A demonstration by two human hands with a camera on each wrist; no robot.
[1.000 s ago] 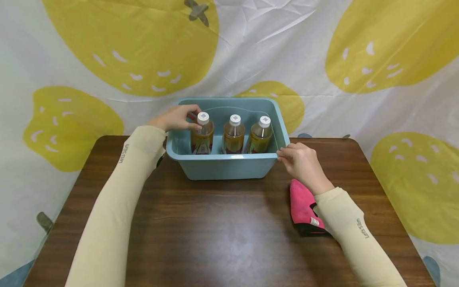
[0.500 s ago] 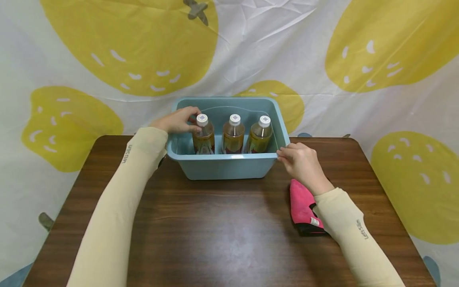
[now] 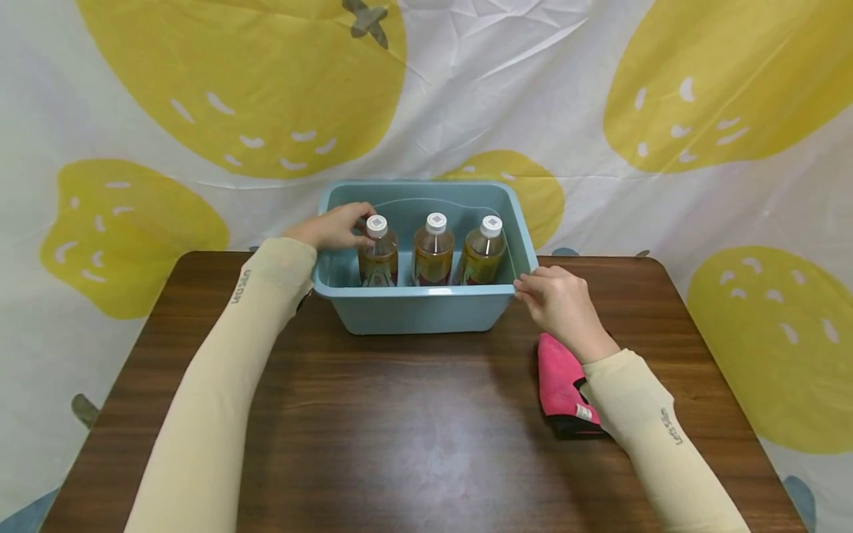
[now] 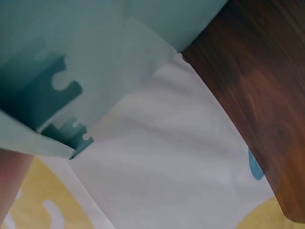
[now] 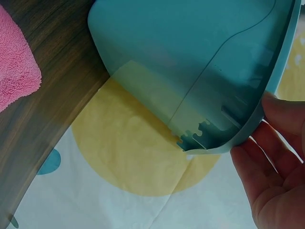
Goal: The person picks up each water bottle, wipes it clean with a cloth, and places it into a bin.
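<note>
A light blue plastic tub (image 3: pixel 413 314) stands at the back of the table, with three capped bottles of amber drink upright inside. My left hand (image 3: pixel 340 226) reaches over the tub's left rim and holds the left bottle (image 3: pixel 378 259) near its neck, thumb in front and fingers behind. Beside it stand the middle bottle (image 3: pixel 434 255) and the right bottle (image 3: pixel 483 255). At the tub's front right corner my right hand (image 3: pixel 556 296) pinches the rim; in the right wrist view its thumb and fingers (image 5: pixel 248 162) lie on either side of the rim. The left wrist view hides the bottles.
A folded pink cloth (image 3: pixel 563 377) with a dark edge lies on the brown wooden table (image 3: pixel 413 429), under the right wrist. A white curtain (image 3: pixel 480 96) with yellow fruit prints hangs right behind the tub.
My left hand and the left bottle have moved slightly down into the tub, and the bottle stands a little more upright. The right hand stays on the rim.
</note>
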